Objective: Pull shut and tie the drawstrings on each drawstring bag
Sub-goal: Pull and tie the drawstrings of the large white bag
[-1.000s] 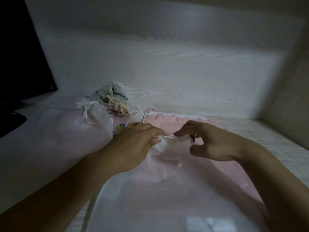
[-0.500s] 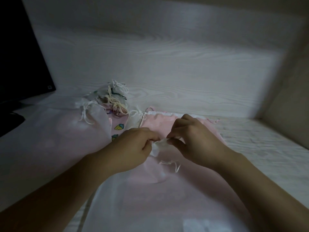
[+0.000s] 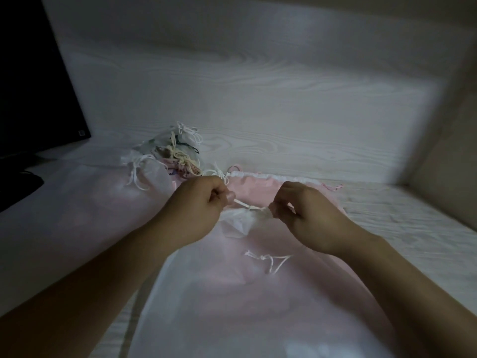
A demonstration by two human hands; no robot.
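- A person's two bare forearms reach in from the near edge over a pale wood-grain worktop [image 3: 258,120], seen from above in dim light.
- The left hand [image 3: 198,202] is curled closed, thumb and fingers pinching one end of a thin white drawstring [image 3: 247,205].
- The right hand [image 3: 304,215] is also curled, its thumb and forefinger pinching the other end of the same cord, so the cord runs in a short line between the two hands.
- A small knot sits on the cord near its middle, just above the gathered mouth of a sheer white bag [image 3: 232,293].
- That bag's bunched neck lies between and just below the hands; its body spreads toward the near edge.
- A second loose white cord [image 3: 268,260] with knotted ends lies on the bag's fabric, nearer than the hands.
- A pink bag [image 3: 258,186] lies flat beneath and beyond the hands, its white-trimmed top edge on the far side.
- To the far left sits a heap of other bags [image 3: 175,156] with tied cords, one sheer white.
- A dark monitor [image 3: 33,81] stands at the far left edge.
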